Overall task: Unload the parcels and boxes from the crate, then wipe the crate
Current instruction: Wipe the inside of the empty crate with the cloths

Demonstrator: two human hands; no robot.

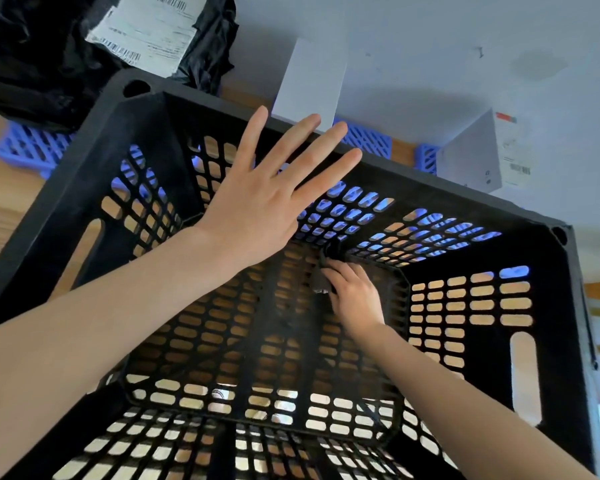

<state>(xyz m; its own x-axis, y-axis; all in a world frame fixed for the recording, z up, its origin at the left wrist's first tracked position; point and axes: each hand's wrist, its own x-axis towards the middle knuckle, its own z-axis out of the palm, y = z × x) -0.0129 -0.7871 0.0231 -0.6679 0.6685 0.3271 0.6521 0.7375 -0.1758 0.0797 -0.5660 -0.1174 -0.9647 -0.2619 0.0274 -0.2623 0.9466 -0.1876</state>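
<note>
Crate (430, 183), black lattice plastic, fills centre and bottom of frame; nothing left inside. Right hand (355, 299), centre-right, pinches dark cloth (321, 278) against the floor's far edge. Left hand (257, 195), upper centre, fingers spread flat by the far rim; contact unclear. Black parcel (146, 29) upper left and white boxes (478, 157) upper right, outside. Risk: cloth may snag in slots; unbraced crate may slide toward the boxes.
</note>
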